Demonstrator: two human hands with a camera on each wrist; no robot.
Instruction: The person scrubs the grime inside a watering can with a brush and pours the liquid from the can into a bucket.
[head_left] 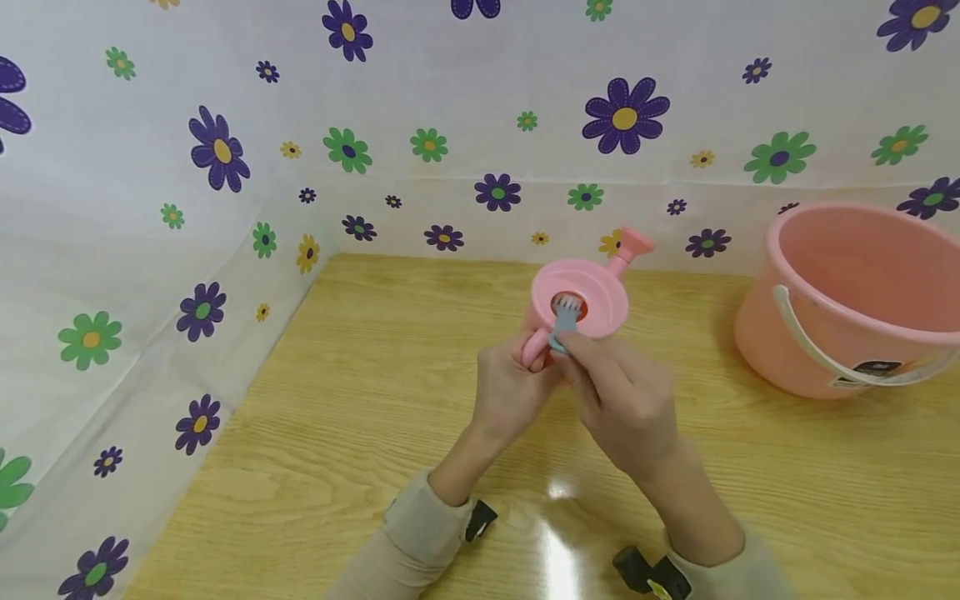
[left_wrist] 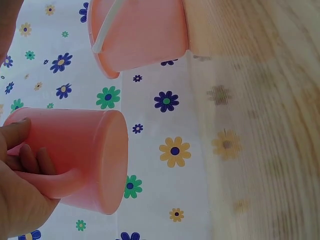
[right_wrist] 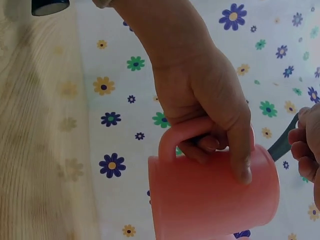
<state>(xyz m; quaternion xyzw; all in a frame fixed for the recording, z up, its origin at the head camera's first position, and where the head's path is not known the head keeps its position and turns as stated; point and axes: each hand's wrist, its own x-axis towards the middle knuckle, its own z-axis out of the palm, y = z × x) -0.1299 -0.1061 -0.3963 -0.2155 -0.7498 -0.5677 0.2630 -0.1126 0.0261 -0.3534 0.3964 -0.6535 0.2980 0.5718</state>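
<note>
Clearly, the left hand [head_left: 512, 390] grips a watering can [head_left: 607, 302], the right hand [head_left: 632, 406] a blue tool [head_left: 566, 317]; bucket label [head_left: 874, 367] unreadable.

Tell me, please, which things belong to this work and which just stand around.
In the work:
- pink watering can, in left hand
- blue-grey brush, in right hand

Apparently just around:
- pink bucket, untouched
- flowered sheet behind

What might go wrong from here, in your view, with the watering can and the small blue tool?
The right hand pinches the blue tool right over the opening of the watering can, so a slip could drop it inside.
Only the left hand supports the can, by its handle, above the table; pushing with the tool might twist it or knock it loose.
</note>
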